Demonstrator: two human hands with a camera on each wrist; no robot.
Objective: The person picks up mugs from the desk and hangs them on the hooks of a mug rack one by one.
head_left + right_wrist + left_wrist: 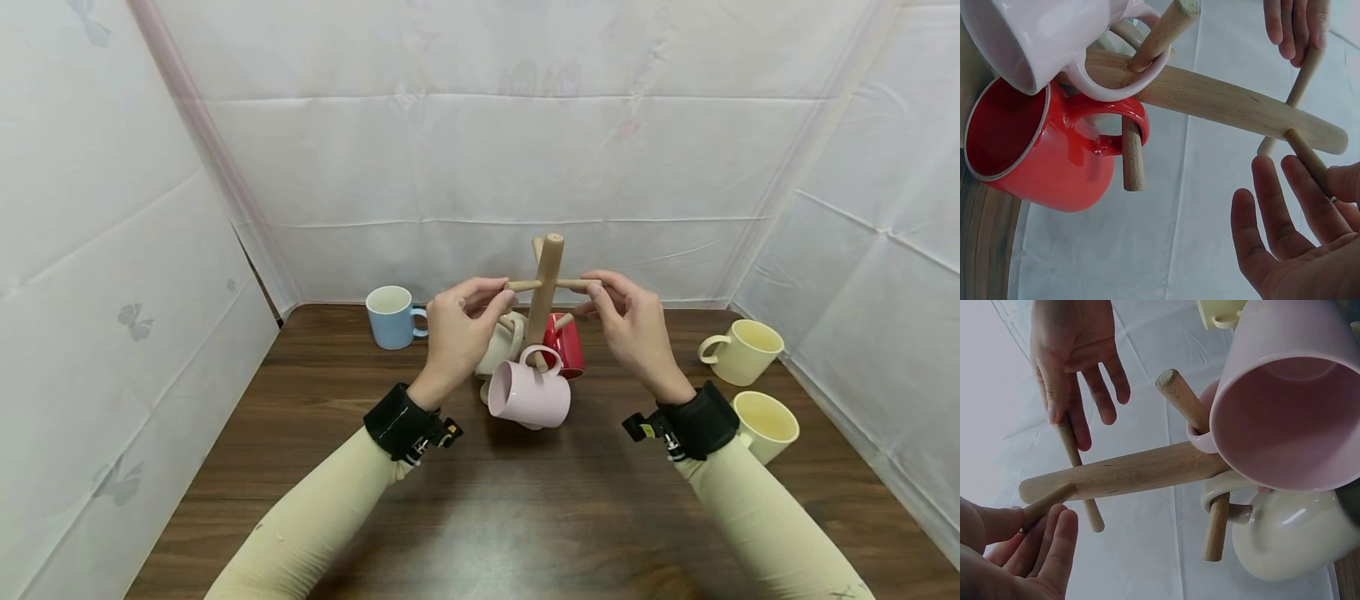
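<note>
With our left hand [456, 333] we pinch the upper left peg [522, 286], thumb and fingers together on it; our right hand [636, 329] pinches the upper right peg [576, 284]. Their wooden mug tree [546, 287] stands towards the far edge of the table [480, 517]. On its lower pegs we see a pink mug [531, 398], a cream mug [495, 348] and a red mug [567, 346]. A blue mug [391, 318] stands near the far edge, a yellow mug [742, 354] by the far right corner, a second yellow mug [765, 421] nearer us.

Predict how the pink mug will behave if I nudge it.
The pink mug would probably swing, since its handle hangs on a wooden peg. Smooth and glossy, it may feel slippery; ceramic-looking, it could chip against the red mug.
</note>
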